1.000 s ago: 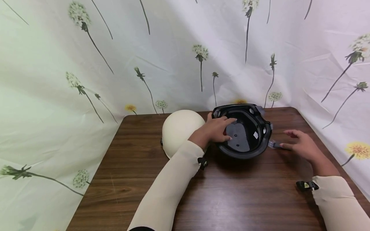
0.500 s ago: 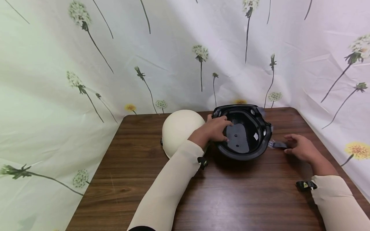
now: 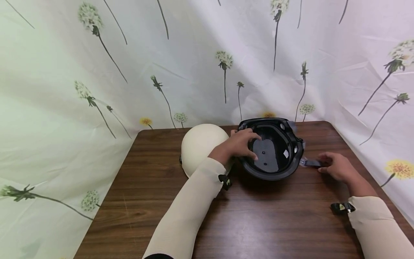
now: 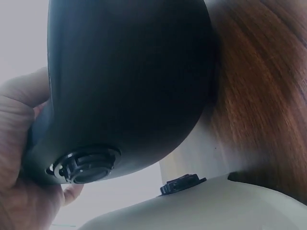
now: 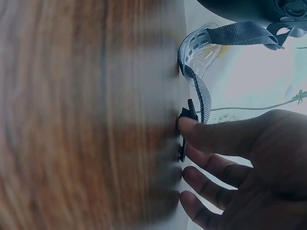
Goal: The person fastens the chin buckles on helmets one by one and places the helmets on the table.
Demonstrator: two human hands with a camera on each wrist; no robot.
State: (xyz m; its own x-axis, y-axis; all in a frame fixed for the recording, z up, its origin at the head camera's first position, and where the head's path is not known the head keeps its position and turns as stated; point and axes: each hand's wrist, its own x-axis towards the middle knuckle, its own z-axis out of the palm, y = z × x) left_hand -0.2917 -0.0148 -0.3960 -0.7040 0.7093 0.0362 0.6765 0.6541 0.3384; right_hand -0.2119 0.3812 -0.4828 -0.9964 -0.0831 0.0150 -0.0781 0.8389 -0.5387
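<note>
A black helmet (image 3: pixel 270 176) lies upside down on the table, its grey-padded inside facing up. My left hand (image 3: pixel 238 144) grips its left rim, with fingers curled over the edge. In the left wrist view, the dark shell (image 4: pixel 129 86) shows a round black knob (image 4: pixel 86 165) near that hand. To the right of the helmet, a grey chin strap (image 5: pixel 204 98) runs through a clear chin cup (image 5: pixel 201 55) down to a black buckle (image 5: pixel 187 115). My right hand (image 3: pixel 337 167) pinches the buckle between thumb and index finger, low at the tabletop.
A cream-coloured helmet (image 3: pixel 200 151) sits dome up, left of the black one and partly behind my left hand and forearm. The brown wooden table (image 3: pixel 252 219) is bordered by a flower-printed sheet (image 3: pixel 194 64) at the back and sides.
My right hand has drawn its fingers together at the strap's end and dropped slightly. My left fingers have pulled back a little inside the rim. Both helmets stay in place.
</note>
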